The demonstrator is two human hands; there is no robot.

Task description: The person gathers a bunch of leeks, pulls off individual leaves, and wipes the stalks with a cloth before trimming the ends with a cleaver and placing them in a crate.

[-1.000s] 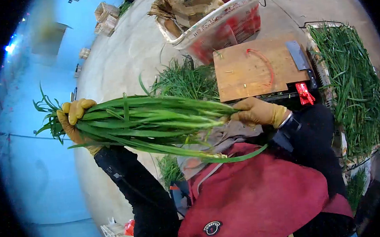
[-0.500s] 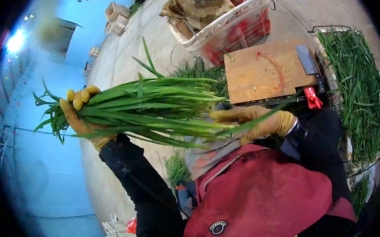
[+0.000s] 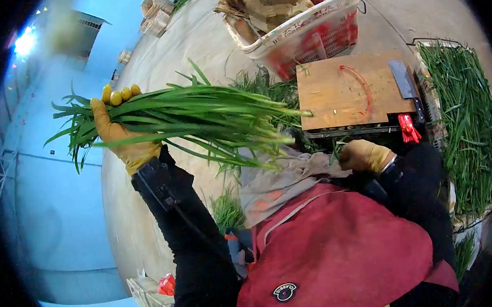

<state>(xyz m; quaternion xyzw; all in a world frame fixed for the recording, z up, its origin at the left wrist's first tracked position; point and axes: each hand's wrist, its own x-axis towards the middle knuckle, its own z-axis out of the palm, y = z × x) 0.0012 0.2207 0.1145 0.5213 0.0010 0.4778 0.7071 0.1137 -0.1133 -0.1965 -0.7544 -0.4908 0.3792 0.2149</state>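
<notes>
A thick bunch of garlic chives (image 3: 199,114) is raised over the floor, pale stem ends pointing right and leaf tips drooping to the left. My left hand (image 3: 123,129), in a yellow glove, is wrapped around it near the leafy end. Lower and to the right, my gloved right hand (image 3: 363,157) is curled beside my lap, below the wooden board. A thin green chive leaf (image 3: 336,151) shows at its fingertips. The fingers of this hand are partly hidden.
On the wooden board (image 3: 332,96) lie a cleaver (image 3: 402,81) and a red curved strip (image 3: 365,86). Red ties (image 3: 408,128) hang at its edge. A white crate (image 3: 317,24) stands behind. To the right is a crate of chives (image 3: 461,125); loose greens (image 3: 227,210) lie on the floor.
My right hand has moved from the stem ends, right towards my lap, with the long leaf drawn away from the bunch. My left hand still holds the bunch, now slightly higher in view.
</notes>
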